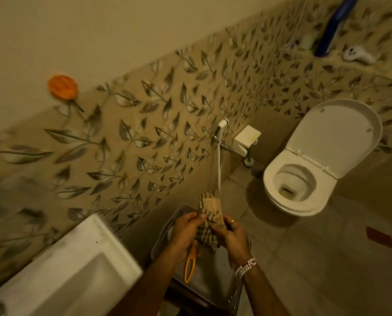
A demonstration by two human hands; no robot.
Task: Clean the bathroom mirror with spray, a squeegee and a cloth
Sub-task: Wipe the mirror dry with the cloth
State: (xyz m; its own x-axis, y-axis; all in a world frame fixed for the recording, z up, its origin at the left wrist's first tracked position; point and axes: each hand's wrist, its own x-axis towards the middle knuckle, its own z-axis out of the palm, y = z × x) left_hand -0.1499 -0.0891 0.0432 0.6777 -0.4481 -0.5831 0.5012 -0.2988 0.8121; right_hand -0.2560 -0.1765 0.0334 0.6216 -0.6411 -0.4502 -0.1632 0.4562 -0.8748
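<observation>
Nearest to you, at the lower left, sits the white sink [60, 277], its rim running up toward the leaf-patterned tiled wall [131, 137]. Just right of it, your two hands meet over a grey metal tray [215, 290]. Your left hand [185, 233] is closed around the checked cloth [209, 224], fingers curled into its folds; an orange looped handle [189, 265] hangs below that hand, though you cannot tell whether the hand grips it or it merely lies on the tray. Your right hand [233, 238], with a ring on one finger and a beaded bracelet at the wrist, is also clenched on the cloth, pinching its right side. The cloth bunches between both hands and sticks up above them.

Farther off, a white hand sprayer [221, 127] hangs on the wall with its hose trailing down. Right of it stands the white toilet [304, 179], lid raised. A dark red patch [379, 237] lies on the floor tiles to the right. High on the left wall is an orange soap dish [63, 87]. At the far right, a ledge holds a blue bottle [334, 26]. No readable writing shows anywhere.
</observation>
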